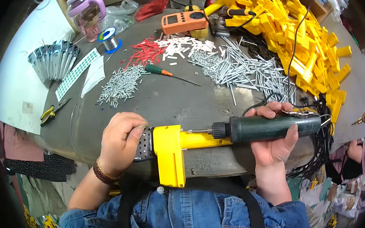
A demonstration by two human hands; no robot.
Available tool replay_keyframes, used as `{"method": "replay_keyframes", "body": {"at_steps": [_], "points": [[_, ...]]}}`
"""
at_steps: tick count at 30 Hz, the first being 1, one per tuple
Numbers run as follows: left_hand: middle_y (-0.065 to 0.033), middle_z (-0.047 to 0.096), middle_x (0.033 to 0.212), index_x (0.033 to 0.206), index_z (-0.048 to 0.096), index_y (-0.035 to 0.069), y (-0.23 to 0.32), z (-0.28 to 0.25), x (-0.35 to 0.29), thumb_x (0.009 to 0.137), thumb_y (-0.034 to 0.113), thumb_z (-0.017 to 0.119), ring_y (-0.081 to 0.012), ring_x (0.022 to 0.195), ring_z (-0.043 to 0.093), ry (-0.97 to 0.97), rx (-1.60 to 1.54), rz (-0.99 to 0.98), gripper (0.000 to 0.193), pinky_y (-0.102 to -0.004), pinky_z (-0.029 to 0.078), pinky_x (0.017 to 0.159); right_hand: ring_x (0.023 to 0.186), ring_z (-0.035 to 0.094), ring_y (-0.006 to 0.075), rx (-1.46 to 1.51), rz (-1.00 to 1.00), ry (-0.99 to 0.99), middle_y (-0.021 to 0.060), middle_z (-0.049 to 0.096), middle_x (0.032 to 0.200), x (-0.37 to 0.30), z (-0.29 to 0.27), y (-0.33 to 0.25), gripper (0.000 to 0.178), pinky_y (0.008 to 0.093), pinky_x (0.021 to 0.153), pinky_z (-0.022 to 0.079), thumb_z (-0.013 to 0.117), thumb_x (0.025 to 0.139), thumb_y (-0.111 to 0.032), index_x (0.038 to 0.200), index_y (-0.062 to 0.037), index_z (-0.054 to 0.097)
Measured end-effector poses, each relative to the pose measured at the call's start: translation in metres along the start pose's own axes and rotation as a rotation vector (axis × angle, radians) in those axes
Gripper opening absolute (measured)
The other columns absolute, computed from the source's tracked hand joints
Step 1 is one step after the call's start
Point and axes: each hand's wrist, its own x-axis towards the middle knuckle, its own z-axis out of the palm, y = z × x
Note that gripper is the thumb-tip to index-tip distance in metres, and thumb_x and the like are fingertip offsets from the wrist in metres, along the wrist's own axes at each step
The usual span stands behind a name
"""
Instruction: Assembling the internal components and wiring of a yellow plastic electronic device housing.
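My left hand (123, 141) is closed round the perforated metal end (145, 144) of a yellow plastic tool housing (168, 145), with the thumb bent over the metal. The housing lies sideways at the table's near edge, its handle stretching to the right and a block pointing toward me. My right hand (274, 139) grips a dark green electric screwdriver (270, 128) from beneath, the thumb on its near side. The driver's bit (198, 131) points left, its tip at the housing's right side by the joint with the handle. A screw there is too small to make out.
Loose screws (121, 84), red pieces (146, 52), long metal bolts (249, 72) and a hand screwdriver (164, 71) lie beyond my hands. Yellow housings (302, 42) are heaped at far right. Pliers (53, 112), a solder spool (109, 40) and a jug (86, 12) are left. Black cables (322, 149) hang right.
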Motion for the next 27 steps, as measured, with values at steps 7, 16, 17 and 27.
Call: {"method": "replay_keyframes", "body": {"at_steps": [7,16,17,27], "points": [[-0.014,0.066,0.091,0.085,0.062,0.0,-0.002,-0.002,-0.008,0.08,0.0,0.063,-0.0287,0.084,0.062,0.101,-0.123,-0.053,0.006,-0.035,0.048,0.078,0.104,0.053,0.0144,-0.078,-0.005,0.004,-0.0008,0.056,0.114,0.002,0.008,0.014,0.04,0.048,0.111,0.03,0.076,0.078,-0.022,0.115,-0.0233,0.059],[-0.0147,0.065,0.093,0.082,0.058,0.001,0.0,-0.002,-0.005,0.079,0.001,0.061,-0.0309,0.086,0.062,0.045,-0.139,-0.097,0.004,-0.0364,0.048,0.079,0.102,0.053,0.0134,-0.053,0.003,0.045,-0.0022,0.056,0.113,0.0,0.01,0.011,0.043,0.0472,0.108,0.032,0.078,0.077,-0.022,0.115,-0.0241,0.059],[-0.0149,0.065,0.093,0.082,0.058,0.001,0.0,-0.002,-0.004,0.079,0.001,0.061,-0.0311,0.086,0.062,0.042,-0.146,-0.108,0.004,-0.0365,0.048,0.079,0.101,0.053,0.0133,-0.052,-0.01,0.059,-0.0025,0.056,0.112,0.001,0.01,0.01,0.043,0.0472,0.108,0.032,0.078,0.077,-0.023,0.115,-0.024,0.059],[-0.0151,0.064,0.096,0.082,0.057,0.003,-0.002,-0.005,-0.001,0.078,0.0,0.059,-0.0317,0.088,0.061,-0.017,-0.151,-0.045,0.005,-0.0373,0.047,0.079,0.101,0.052,0.0126,-0.078,-0.008,0.064,-0.0031,0.055,0.109,0.002,0.011,0.013,0.041,0.0457,0.107,0.032,0.078,0.077,-0.024,0.114,-0.0236,0.059]]}}
